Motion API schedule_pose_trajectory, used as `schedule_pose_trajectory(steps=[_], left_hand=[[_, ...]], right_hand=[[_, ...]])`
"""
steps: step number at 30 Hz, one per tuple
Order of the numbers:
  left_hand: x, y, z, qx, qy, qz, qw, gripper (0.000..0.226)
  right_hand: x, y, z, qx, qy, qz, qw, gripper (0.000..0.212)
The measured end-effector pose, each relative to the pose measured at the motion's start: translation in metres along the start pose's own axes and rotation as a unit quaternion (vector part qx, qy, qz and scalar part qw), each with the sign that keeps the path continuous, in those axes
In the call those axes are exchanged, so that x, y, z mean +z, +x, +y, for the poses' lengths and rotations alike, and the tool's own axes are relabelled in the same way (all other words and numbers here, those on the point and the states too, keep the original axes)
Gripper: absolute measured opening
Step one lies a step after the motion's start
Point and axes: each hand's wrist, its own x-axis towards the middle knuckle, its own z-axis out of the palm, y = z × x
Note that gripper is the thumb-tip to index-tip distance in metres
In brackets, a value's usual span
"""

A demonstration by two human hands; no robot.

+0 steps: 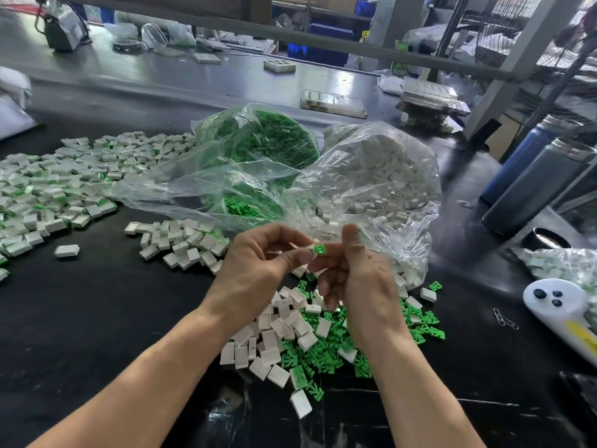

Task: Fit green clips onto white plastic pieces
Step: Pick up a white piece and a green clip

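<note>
1. I see a green clip (319, 249) held above the near middle of the table, between both hands, seated against a small white plastic piece (310, 250) that is mostly hidden by the fingers.
2. My left hand (258, 266) has its fingers curled, thumb and forefinger pinching the white piece from the left.
3. My right hand (357, 273) is curled too; its thumb stands upright just right of the clip, and its fingers pinch the clip from that side. Both forearms reach in from the near edge.
4. Directly below the hands lies a mixed heap: loose white pieces (274, 334) to the left, touching loose green clips (326, 350) to the right.
5. Just beyond the hands stand two clear plastic bags, open toward me: the bag of green clips (258, 140) on the left, the bag of white pieces (381, 176) on the right, side by side and touching.
6. A large spread of assembled pieces (58, 179), white with green showing, covers the far left; a smaller cluster (181, 240) lies just left of my left hand.
7. The surface is a black table (97, 318), glossy at the near edge.
8. At the right: two dark bottles (533, 182), a white handheld device (562, 312) and paper clips (504, 318).
9. Beyond is a grey workbench (161, 76) with trays and bags, metal framing above and blue crates behind.
</note>
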Motion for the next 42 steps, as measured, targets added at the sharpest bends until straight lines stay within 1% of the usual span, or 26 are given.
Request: schedule_pose_trajectory(steps=[2,3,5,7,10,11,14,18,20,22,24,26,29,34,39,42], left_hand=[[0.005,-0.002,0.000,0.016,-0.002,-0.016,1.000,0.009],[0.008,-0.003,0.000,0.021,-0.007,-0.023,0.999,0.008],[0.014,-0.004,0.000,0.028,-0.010,-0.033,0.999,0.006],[0.018,-0.005,0.000,0.028,-0.012,-0.035,0.999,0.008],[0.020,-0.007,-0.001,0.023,-0.018,-0.038,0.999,0.011],[0.021,-0.007,-0.001,0.020,-0.019,-0.037,0.999,0.011],[0.024,-0.008,0.000,0.016,-0.017,-0.034,0.999,0.009],[0.026,-0.009,0.003,0.025,-0.016,-0.029,0.999,0.009],[0.026,-0.009,0.003,0.031,-0.013,-0.021,0.999,0.009],[0.026,-0.010,0.004,0.032,-0.016,-0.020,0.999,0.010],[0.025,-0.010,0.005,0.030,-0.029,-0.027,0.999,0.010],[0.024,-0.010,0.005,0.028,-0.028,-0.028,0.999,0.010],[0.026,-0.010,0.006,0.027,-0.013,-0.018,0.999,0.009],[0.027,-0.012,0.005,0.026,-0.007,-0.009,1.000,0.008],[0.028,-0.012,0.003,0.039,0.002,-0.008,0.999,0.007],[0.028,-0.012,0.002,0.044,0.001,-0.012,0.999,0.006]], right_hand=[[0.004,0.000,0.004,0.044,0.009,-0.001,0.999,0.070],[0.007,0.000,0.006,0.060,0.009,-0.004,0.998,0.070],[0.013,-0.001,0.008,0.073,0.009,0.007,0.997,0.064],[0.017,0.000,0.008,0.065,0.011,0.037,0.997,0.055],[0.022,0.001,0.012,0.044,0.007,0.070,0.997,0.062],[0.022,0.002,0.014,0.034,0.010,0.076,0.996,0.061],[0.023,0.007,0.021,0.016,0.010,0.082,0.996,0.049],[0.024,0.010,0.026,0.004,0.011,0.106,0.994,0.046],[0.024,0.010,0.025,-0.007,0.019,0.101,0.995,0.047],[0.023,0.007,0.022,-0.004,0.065,0.084,0.994,0.053],[0.022,0.005,0.019,0.002,0.097,0.075,0.992,0.049],[0.021,0.005,0.020,0.004,0.100,0.069,0.993,0.046],[0.022,0.007,0.022,-0.005,0.084,0.059,0.995,0.056],[0.025,0.009,0.024,-0.007,0.092,0.077,0.993,0.054],[0.029,0.006,0.022,-0.026,0.093,0.066,0.993,0.052],[0.031,0.003,0.020,-0.030,0.095,0.058,0.993,0.056]])
